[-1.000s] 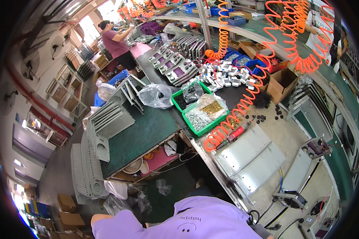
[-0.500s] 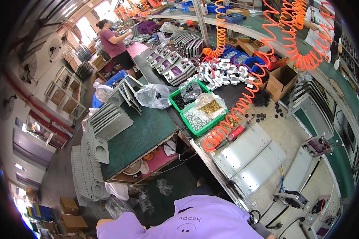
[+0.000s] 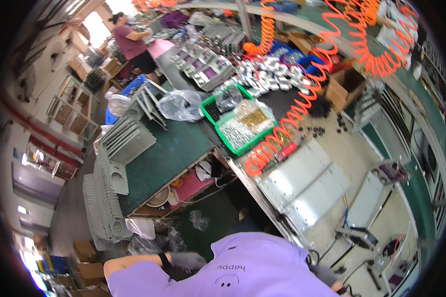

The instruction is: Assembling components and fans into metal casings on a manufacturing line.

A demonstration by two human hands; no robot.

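Note:
My left hand [image 3: 187, 260], in a grey glove with a black band at the wrist, is held in front of my purple shirt. Its fingers are blurred, and I can make out nothing in it. Low at the right, my gloved right hand [image 3: 326, 273] is partly hidden by the shirt, close to black cables at the bench edge. Its fingers do not show clearly. Two flat silver metal panels [image 3: 302, 185] lie on the bench ahead of it. Past them rests a red power screwdriver [image 3: 286, 151] on a coiled orange air hose [image 3: 293, 117].
A green divided tray [image 3: 240, 150] holds black, silver and brass-coloured small parts. Grey metal panels stand stacked on the green side table [image 3: 158, 171]. An open cardboard box [image 3: 343, 91] and a small fan [image 3: 359, 237] are at the right. Another person [image 3: 131, 44] works far left.
My left hand and forearm have come into view at the lower left, and the right hand shows more. The whole view has shifted slightly up and left.

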